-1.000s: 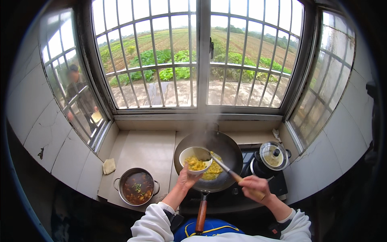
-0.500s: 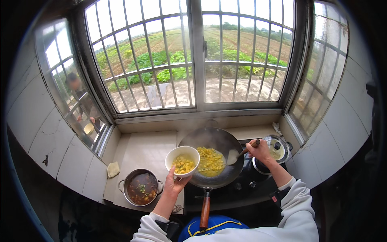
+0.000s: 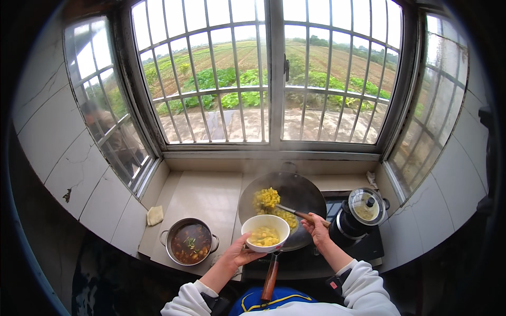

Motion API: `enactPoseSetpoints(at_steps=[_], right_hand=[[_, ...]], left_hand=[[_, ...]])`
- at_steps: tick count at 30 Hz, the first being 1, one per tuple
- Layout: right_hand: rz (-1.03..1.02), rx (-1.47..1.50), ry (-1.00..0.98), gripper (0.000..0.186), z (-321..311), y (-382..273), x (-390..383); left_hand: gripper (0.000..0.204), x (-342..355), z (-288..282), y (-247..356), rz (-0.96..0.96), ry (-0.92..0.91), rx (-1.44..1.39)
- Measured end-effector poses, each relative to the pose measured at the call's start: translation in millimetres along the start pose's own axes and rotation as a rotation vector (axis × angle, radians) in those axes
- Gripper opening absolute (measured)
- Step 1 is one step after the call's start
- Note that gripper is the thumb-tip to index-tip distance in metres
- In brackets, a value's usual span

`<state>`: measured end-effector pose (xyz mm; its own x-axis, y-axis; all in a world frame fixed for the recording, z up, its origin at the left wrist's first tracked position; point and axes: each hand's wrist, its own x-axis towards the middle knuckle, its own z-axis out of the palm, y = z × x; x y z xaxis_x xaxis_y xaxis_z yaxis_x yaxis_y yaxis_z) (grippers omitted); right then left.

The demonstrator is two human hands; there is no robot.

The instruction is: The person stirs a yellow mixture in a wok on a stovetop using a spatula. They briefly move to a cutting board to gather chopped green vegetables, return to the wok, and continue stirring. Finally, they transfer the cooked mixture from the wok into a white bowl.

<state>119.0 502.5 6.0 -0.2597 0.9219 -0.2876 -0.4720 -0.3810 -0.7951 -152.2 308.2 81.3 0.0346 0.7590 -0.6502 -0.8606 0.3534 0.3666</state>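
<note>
My left hand (image 3: 240, 255) is closed on a white bowl (image 3: 265, 219), holding it over the near edge of a dark wok (image 3: 311, 192). Yellow food pieces lie inside the bowl. My right hand (image 3: 317, 231) grips the wooden handle of a spatula (image 3: 298, 213) that reaches leftward into the wok. Its blade carries a heap of yellow food (image 3: 267, 197) just beyond the bowl and is hidden by it. More yellow food (image 3: 289, 216) lies in the wok, partly covered by the bowl. The wok's wooden handle (image 3: 270, 277) points toward me.
A two-handled pot of brown soup (image 3: 190, 241) stands on the counter at left, a folded cloth (image 3: 155, 215) behind it. To the right, a glass-lidded pot (image 3: 365, 206) sits beside the wok. A barred window (image 3: 274, 79) rises behind. Someone (image 3: 113, 131) shows through the left pane.
The spatula has swung left across the wok and now bears a heap of yellow food. The bowl has moved right and nearer to me, over the wok's near edge.
</note>
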Motion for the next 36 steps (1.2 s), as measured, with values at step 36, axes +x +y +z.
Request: enactPoseSetpoints(at_steps=[36], right_hand=[[0.02, -0.466, 0.069, 0.028, 2.6, -61.0, -23.5]], left_hand=[[0.069, -10.8, -8.4, 11.3, 0.203, -0.163, -0.202]])
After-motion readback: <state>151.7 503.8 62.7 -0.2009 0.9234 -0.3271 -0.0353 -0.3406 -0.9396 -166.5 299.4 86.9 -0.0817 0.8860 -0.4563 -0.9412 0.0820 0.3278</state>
